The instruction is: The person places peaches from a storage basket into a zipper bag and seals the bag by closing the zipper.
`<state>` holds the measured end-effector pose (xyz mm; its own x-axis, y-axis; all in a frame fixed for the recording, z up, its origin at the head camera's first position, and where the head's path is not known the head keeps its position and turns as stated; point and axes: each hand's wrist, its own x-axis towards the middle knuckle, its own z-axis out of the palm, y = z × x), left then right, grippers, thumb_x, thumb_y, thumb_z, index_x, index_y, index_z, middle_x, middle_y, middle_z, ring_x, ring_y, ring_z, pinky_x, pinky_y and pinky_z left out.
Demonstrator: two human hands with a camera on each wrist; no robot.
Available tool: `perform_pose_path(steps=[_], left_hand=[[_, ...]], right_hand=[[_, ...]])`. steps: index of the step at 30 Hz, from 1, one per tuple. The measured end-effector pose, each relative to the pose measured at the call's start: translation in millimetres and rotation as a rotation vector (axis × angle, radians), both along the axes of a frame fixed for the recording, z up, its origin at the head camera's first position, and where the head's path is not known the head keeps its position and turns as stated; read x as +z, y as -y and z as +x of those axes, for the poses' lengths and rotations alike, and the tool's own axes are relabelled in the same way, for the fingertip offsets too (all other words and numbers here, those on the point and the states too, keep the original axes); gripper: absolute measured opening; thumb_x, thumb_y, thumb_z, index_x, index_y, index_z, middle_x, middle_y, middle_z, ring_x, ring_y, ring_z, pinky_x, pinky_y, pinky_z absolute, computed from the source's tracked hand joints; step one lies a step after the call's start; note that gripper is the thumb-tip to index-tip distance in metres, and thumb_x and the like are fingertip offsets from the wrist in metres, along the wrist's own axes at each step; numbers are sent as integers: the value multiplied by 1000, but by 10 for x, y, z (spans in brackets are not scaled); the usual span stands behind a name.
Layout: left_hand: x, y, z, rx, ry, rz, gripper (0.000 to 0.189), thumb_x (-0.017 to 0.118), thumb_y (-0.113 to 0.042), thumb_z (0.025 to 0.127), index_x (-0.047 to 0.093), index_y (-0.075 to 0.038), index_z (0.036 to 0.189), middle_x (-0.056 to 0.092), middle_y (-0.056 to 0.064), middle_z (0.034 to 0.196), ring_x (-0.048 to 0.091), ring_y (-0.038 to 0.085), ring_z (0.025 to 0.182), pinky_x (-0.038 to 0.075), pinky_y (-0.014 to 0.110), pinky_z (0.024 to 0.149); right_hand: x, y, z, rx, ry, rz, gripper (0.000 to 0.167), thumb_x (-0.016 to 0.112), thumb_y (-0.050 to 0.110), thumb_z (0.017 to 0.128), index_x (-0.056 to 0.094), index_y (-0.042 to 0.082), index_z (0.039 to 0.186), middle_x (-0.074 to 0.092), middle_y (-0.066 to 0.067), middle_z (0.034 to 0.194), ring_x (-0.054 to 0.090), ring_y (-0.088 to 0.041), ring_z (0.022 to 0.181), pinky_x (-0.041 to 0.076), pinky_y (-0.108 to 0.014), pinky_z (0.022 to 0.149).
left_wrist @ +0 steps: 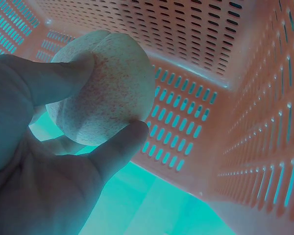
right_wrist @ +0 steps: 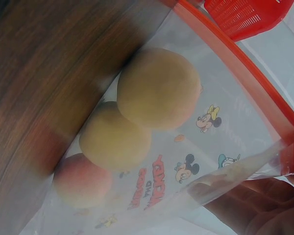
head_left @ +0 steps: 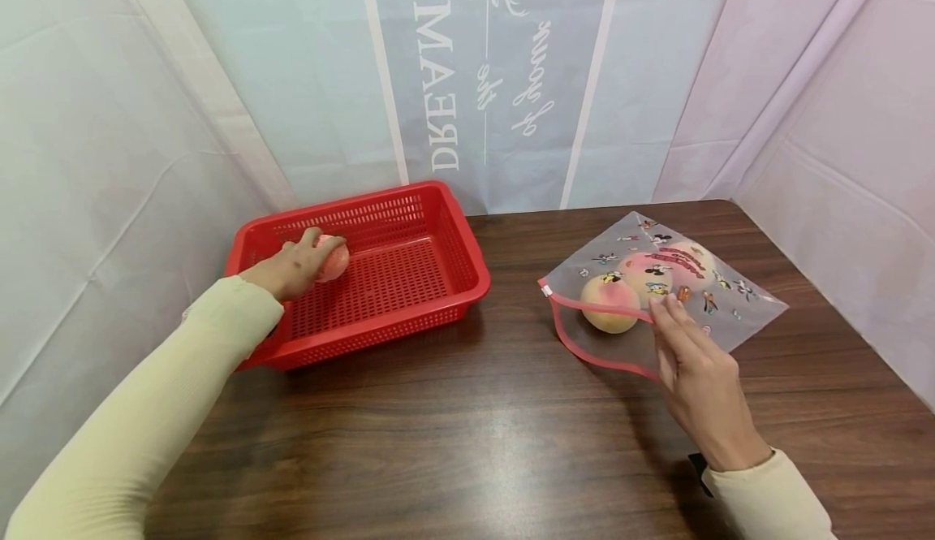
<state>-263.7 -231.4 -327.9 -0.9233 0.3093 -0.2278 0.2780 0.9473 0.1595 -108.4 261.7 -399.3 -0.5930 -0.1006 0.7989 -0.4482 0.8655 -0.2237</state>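
Note:
My left hand (head_left: 298, 268) grips a pinkish peach (head_left: 333, 259) inside the red plastic basket (head_left: 394, 322). In the left wrist view, thumb and fingers curl round the peach (left_wrist: 108, 88), close to the slotted basket walls (left_wrist: 196, 44). On the right, my right hand (head_left: 697, 378) pinches the red-edged mouth of a clear cartoon-printed zip bag (head_left: 738, 313). The bag's mouth gapes toward the left, with a white slider at its far corner. Three peaches lie in the bag; the nearest peach (head_left: 612, 303) sits by the mouth. The right wrist view shows them through the plastic (right_wrist: 206, 161).
A dark wood-grain table (head_left: 453, 434) carries the basket at left and the bag at right. Behind it hangs a printed cloth (head_left: 504, 118) with lettering, and pale fabric walls (head_left: 847, 166) close in both sides.

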Motion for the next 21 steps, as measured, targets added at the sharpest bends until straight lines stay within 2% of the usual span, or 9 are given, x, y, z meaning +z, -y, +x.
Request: perform_pose_path(steps=[6, 12, 21], left_hand=[[21, 11, 13, -7, -29, 22, 73, 47, 18, 90, 27, -9, 154, 14, 30, 152, 33, 60, 127, 46, 66, 87], [65, 35, 61, 34, 5, 65, 71, 46, 13, 93, 25, -13, 156, 10, 28, 155, 27, 57, 132, 43, 68, 91], [86, 81, 126, -6, -44, 59, 74, 53, 13, 88, 28, -13, 153, 19, 29, 150, 36, 56, 125, 48, 61, 86]], right_hand=[[-2, -3, -3, -1, -5, 2, 57, 76, -19, 72, 66, -4, 126, 63, -24, 127, 64, -42, 112, 48, -64, 82], [3, 2, -3, -1, -14, 3, 57, 76, -20, 72, 67, -5, 125, 63, -25, 126, 64, -42, 111, 49, -63, 81], [11, 8, 1, 5, -18, 1, 57, 75, -21, 71, 66, -5, 125, 63, -25, 126, 65, -43, 110, 49, -65, 81]])
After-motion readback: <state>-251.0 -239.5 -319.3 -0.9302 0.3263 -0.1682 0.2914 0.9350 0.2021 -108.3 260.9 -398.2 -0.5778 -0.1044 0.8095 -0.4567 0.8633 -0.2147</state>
